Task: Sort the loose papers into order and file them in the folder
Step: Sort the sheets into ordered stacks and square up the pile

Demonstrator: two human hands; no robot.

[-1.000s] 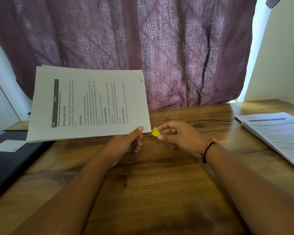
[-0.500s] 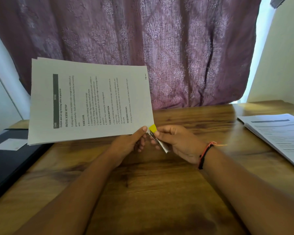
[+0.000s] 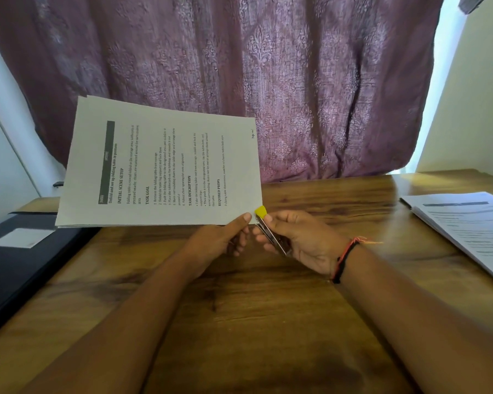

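My left hand point(image 3: 225, 237) pinches the lower right corner of a thin stack of printed papers point(image 3: 160, 166), lifted above the wooden table with the text running sideways. My right hand point(image 3: 299, 237) grips a small stapler point(image 3: 268, 228) with a yellow tip and metal body. The yellow tip touches the same paper corner beside my left thumb. A dark folder point(image 3: 20, 257) with a white label lies flat at the left edge of the table. A second pile of printed papers point(image 3: 467, 226) lies on the table at the right.
The wooden table point(image 3: 254, 322) spreads out below my forearms. A purple patterned curtain point(image 3: 268, 81) hangs behind the table. A pale wall point(image 3: 473, 109) stands at the right.
The held stack has tilted, its left end lower. My right hand turned the stapler so its metal body shows, and brought the yellow tip to the paper corner.
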